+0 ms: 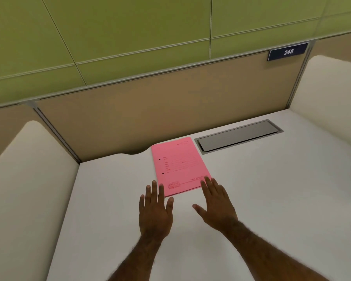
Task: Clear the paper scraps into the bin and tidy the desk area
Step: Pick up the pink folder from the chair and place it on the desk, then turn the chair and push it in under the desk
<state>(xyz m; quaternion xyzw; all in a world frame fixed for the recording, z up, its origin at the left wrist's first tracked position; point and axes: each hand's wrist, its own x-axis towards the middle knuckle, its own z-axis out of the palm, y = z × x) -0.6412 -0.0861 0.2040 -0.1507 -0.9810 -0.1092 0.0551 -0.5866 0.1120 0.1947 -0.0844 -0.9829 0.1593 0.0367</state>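
A pink paper folder (177,165) with red printed lines lies flat on the white desk (272,189), near the back partition. My left hand (155,209) is flat and open at the folder's near left corner, fingertips at its edge. My right hand (216,203) is open too, its fingertips over the folder's near right corner. Neither hand grips anything. No paper scraps and no bin are in view.
A grey metal cable hatch (238,135) is set into the desk, right of the folder. A tan partition (150,110) closes the back, white side dividers (24,179) flank the desk, and a blue sign reading 248 (288,52) hangs at upper right.
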